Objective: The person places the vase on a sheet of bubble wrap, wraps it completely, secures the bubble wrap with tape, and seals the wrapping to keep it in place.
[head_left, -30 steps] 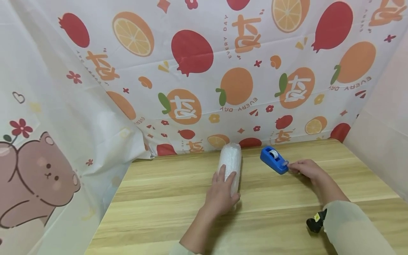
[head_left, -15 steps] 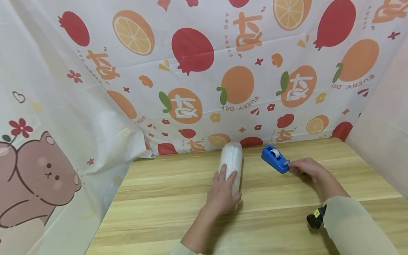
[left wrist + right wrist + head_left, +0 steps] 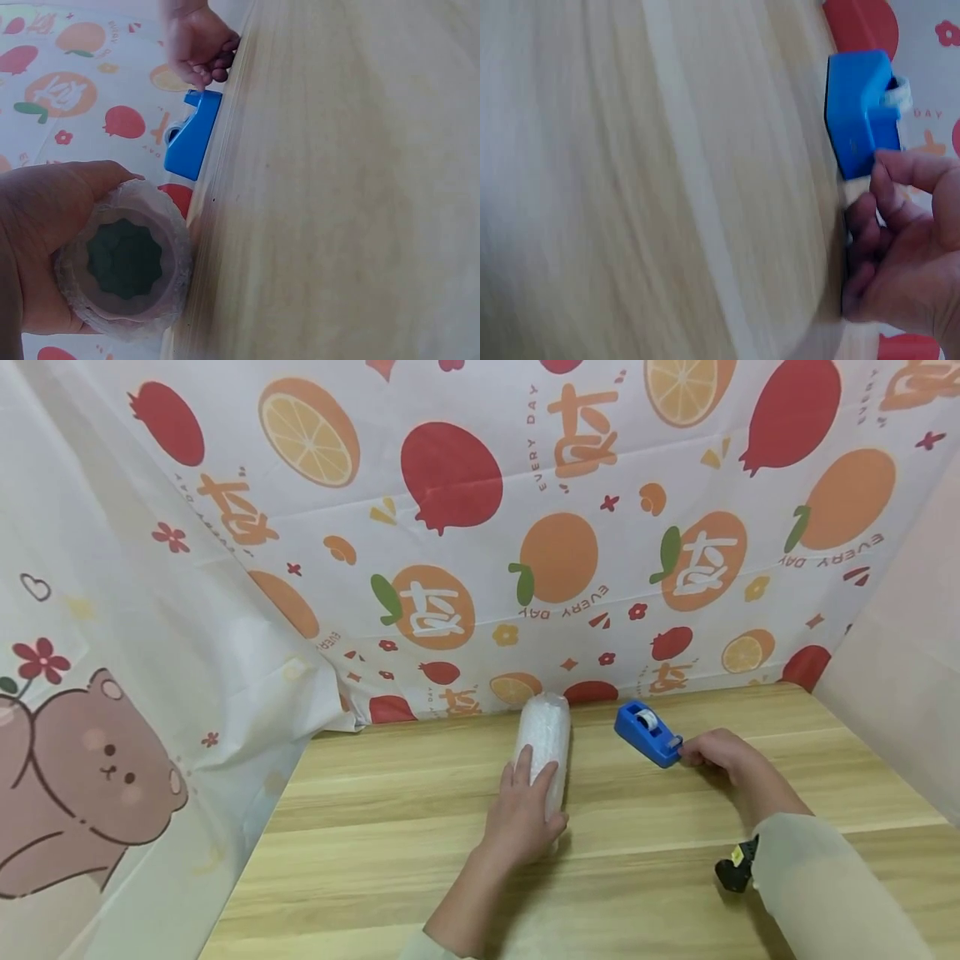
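Note:
A white bubble-wrapped cylinder (image 3: 545, 735) lies lengthwise on the table, its far end near the patterned cloth. My left hand (image 3: 517, 818) grips its near part, fingers over the top and thumb on the right side. In the left wrist view the open end of the bubble-wrapped roll (image 3: 177, 259) faces the camera, with a dark green scalloped shape inside. A blue tape dispenser (image 3: 647, 735) with a small white-cored roll stands to the right. At its cutter end my right hand (image 3: 716, 752) pinches with thumb and forefinger, seemingly on the clear tape's end; the tape itself is hardly visible.
Behind the wooden table (image 3: 360, 860) hangs a fruit-printed cloth (image 3: 465, 552). A bear-printed cloth (image 3: 247, 693) drapes down the left side, and a pale plain wall (image 3: 907, 652) closes the right. A black wrist device (image 3: 735, 868) sits at the right sleeve.
The right forearm and sleeve have shifted slightly to the left. Both hands stay where they were, on the wrapped cylinder and at the dispenser's cutter end.

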